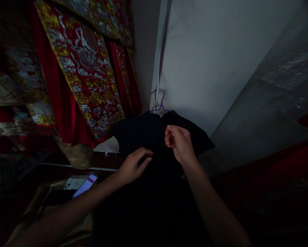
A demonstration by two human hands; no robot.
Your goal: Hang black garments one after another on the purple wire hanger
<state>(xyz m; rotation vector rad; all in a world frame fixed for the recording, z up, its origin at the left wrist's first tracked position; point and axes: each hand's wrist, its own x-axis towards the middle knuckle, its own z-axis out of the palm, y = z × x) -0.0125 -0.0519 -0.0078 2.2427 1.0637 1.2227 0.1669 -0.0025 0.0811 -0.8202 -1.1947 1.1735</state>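
Note:
A black short-sleeved garment (140,132) hangs on a purple hanger (162,104) in front of me, its lower part lost in shadow. My left hand (134,165) is over the front of the garment, thumb and fingers a little apart, with nothing visible between them. Higher up and to the right, near the neckline, my right hand (179,141) is raised with its fingers curled in and closed. Whether anything small or dark is in that hand cannot be made out. Contact between either hand and the cloth is also unclear in the dim light.
Red embroidered cloths (87,68) with gold and silver patterns hang at the left. Behind the hanger is a pale wall (207,51). Below left, a lit phone (85,185) lies by a chair-like frame (38,195). Clear plastic sheeting (287,75) covers the right side.

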